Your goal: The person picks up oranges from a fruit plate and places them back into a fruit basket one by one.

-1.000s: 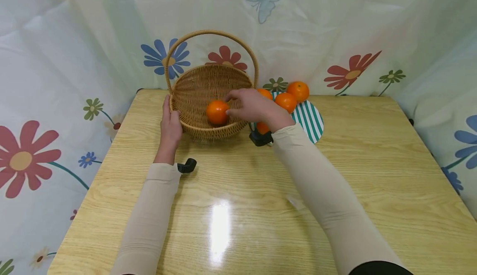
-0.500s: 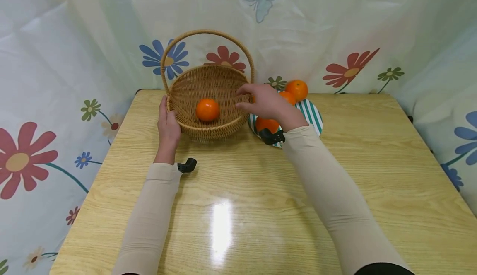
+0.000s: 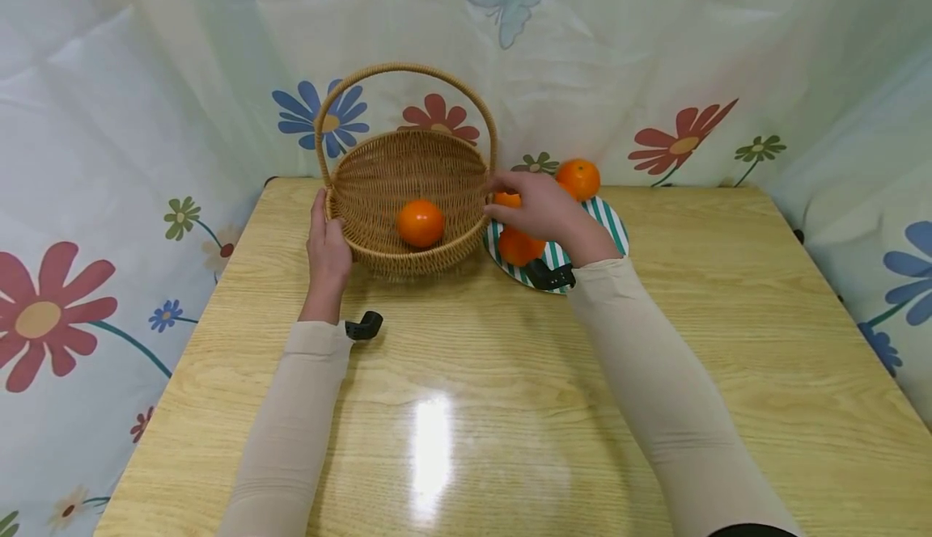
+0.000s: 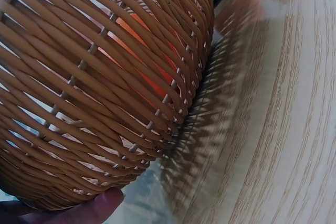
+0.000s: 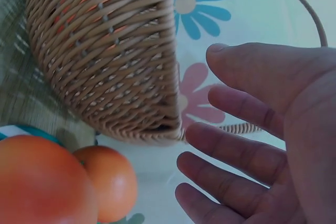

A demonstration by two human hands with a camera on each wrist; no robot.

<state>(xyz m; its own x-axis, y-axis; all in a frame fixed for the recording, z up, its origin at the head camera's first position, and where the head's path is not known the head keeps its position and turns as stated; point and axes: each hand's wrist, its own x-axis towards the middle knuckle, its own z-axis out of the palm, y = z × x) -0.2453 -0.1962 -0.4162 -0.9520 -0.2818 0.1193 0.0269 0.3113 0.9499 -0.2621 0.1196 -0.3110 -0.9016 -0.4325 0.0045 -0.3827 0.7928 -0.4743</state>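
A wicker basket [image 3: 408, 157] with a tall arched handle stands at the back of the table, one orange [image 3: 421, 224] lying inside. My left hand [image 3: 328, 254] holds the basket's left side at the rim; the left wrist view catches a fingertip [image 4: 107, 203] against the weave. Just right of the basket, my right hand [image 3: 542, 209] is in the air with fingers spread and nothing in them. In the right wrist view its fingers [image 5: 231, 156] point toward the basket's rim. Beneath it is a green-and-white striped plate [image 3: 610, 221] bearing several oranges [image 3: 520, 247], partly hidden by the hand.
Another orange [image 3: 578, 179] sits at the plate's back edge. Behind the wooden table [image 3: 510, 375] hangs a floral curtain [image 3: 619, 52], close to the basket handle. The plate stands right beside the basket.
My right hand has let go of the orange in the basket and moved right, out over the plate. The orange has rolled a little left, then back right. My left hand stays on the basket.
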